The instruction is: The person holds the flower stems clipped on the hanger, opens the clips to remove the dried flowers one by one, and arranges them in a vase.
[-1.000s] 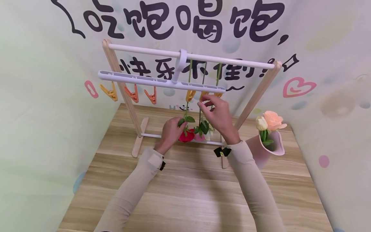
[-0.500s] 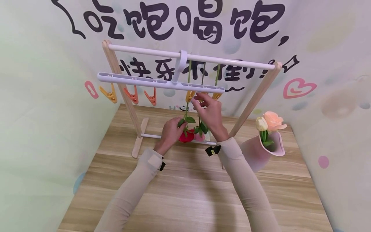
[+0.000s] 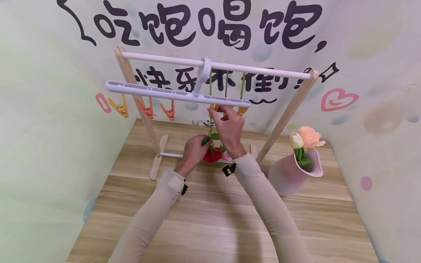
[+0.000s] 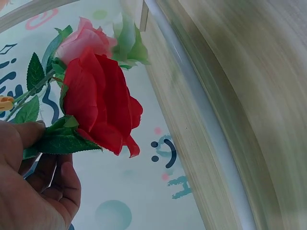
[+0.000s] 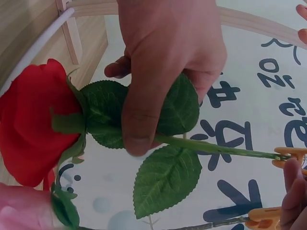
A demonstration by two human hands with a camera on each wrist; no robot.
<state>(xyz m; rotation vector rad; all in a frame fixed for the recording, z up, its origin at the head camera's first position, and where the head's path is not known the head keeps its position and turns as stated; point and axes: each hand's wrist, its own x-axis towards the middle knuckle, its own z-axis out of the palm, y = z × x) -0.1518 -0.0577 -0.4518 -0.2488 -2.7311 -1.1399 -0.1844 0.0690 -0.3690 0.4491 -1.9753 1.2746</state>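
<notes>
Head view: at centre, I have the red rose (image 3: 212, 156) head-down below a yellow clip (image 3: 214, 106), presumably so its bloom hangs clear of the tabletop (image 3: 197, 228). My left hand (image 3: 195, 149) pinches stem (image 3: 211, 128) and leaf (image 3: 205, 140), likely to steady them; my right hand (image 3: 229, 128) is at the clip.

Left wrist view: narrow pinch, left; bloom, centre.

Right wrist view: bloom left, stem running to the clip at right; bent right fingers beside it. I cannot tell whether they squeeze.
</notes>
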